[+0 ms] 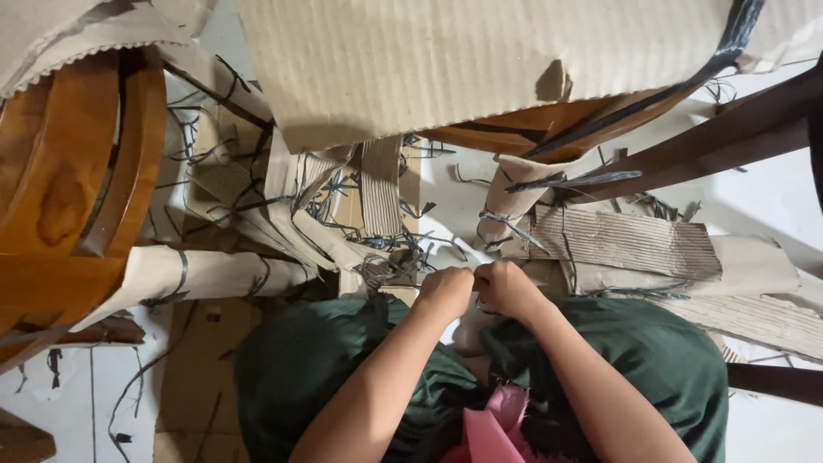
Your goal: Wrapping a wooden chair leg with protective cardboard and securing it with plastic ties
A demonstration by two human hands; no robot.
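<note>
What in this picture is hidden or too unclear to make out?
Head view:
- What the left hand and right hand pinch: their closed fingers cover it.
- The wooden chair: cut off by the left edge.
- The large cardboard sheet: runs past the top edge and hides the wood under it.
- The floor between the cardboard strips: buried.

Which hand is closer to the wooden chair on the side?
Left. The left hand is on the wooden chair's side of the lap; the right hand sits just beyond it, farther away.
</note>
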